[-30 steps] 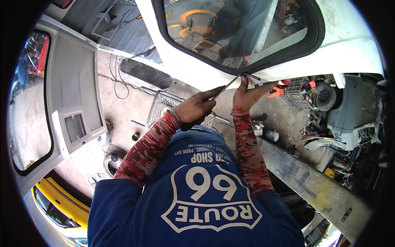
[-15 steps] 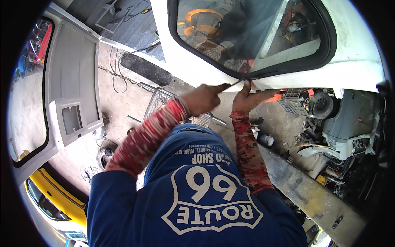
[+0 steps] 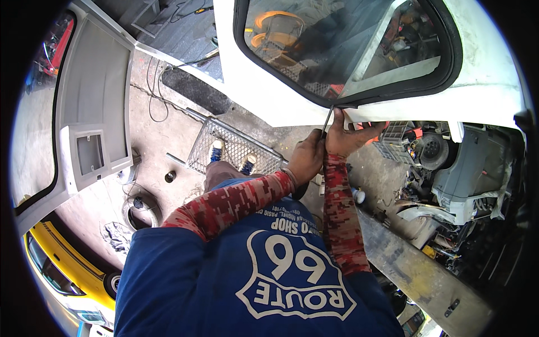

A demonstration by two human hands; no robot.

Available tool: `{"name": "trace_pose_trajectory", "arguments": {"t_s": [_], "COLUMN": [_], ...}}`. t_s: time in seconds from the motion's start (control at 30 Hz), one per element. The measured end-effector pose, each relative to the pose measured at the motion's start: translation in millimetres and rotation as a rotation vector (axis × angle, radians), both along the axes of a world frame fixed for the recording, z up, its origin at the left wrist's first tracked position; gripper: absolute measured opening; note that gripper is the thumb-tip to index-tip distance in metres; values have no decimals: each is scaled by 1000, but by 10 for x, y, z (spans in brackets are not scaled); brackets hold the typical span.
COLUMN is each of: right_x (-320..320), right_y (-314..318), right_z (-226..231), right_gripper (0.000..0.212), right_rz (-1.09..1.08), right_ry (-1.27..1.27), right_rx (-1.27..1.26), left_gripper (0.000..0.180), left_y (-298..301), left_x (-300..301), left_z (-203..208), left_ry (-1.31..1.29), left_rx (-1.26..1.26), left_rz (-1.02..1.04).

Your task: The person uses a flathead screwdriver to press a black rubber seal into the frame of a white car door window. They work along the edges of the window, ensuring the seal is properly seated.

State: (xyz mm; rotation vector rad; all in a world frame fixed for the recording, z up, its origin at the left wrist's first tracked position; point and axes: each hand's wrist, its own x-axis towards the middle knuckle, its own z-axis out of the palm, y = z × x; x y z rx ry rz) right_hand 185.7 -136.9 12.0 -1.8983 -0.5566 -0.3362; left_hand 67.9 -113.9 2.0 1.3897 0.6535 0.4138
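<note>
Tool (image 3: 328,122): a thin metal shaft is slanting up from the left hand (image 3: 307,157), its tip meeting the lower edge of the black seal (image 3: 452,62) around the window (image 3: 337,33). Left fingers are curling closed around the tool's lower end; the grip is hiding the handle.

Right hand (image 3: 341,137) is standing just beside the left. Its thumb is pointing up next to the tip, close under the seal; the other fingers are spreading away from the thumb, reaching right along the lower edge of the white panel (image 3: 255,84). Whether the thumb is pressing on the tool: cannot tell.

Both forearms are wearing red patterned sleeves (image 3: 342,224); the torso is wearing a blue shirt (image 3: 168,281). Below, two shoes (image 3: 216,150) are resting on a mesh platform (image 3: 233,147).

Farther out: a grey door (image 3: 92,106) is standing at left, a tyre (image 3: 151,217) is lying on the floor, a yellow car (image 3: 67,255) is sitting at lower left. On the right, a long plank (image 3: 415,269) is running diagonally; beyond it, grey bodywork (image 3: 466,174) is showing.
</note>
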Motion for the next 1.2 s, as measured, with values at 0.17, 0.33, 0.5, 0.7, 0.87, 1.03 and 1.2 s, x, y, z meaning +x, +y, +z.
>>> {"name": "trace_pose_trajectory", "arguments": {"t_s": [0.17,0.33,0.5,0.7,0.87,1.03,1.2], "right_x": [-35,-62,-71,-75,-93,-120,-93], "right_y": [29,79,70,62,80,92,95], "right_z": [28,36,50,48,48,80,62], "right_gripper": [111,109,108,110,111,110,110], "right_rz": [-45,-51,-19,-83,-78,-94,-92], "right_ry": [-61,-13,-45,-172,-25,-30,-82], "right_rx": [9,35,-14,-157,-73,-84,-100], "left_gripper": [26,29,27,30,35,31,37], "left_y": [226,400,620,557,677,554,646], "left_x": [13,-83,-87,-98,-54,-96,-35], "left_z": [-198,126,284,93,24,62,-11], "left_ry": [-27,265,143,282,88,246,44], "left_rx": [102,394,-662,466,144,444,-194], "left_rz": [-24,-171,-350,-135,-232,-112,-262]}}
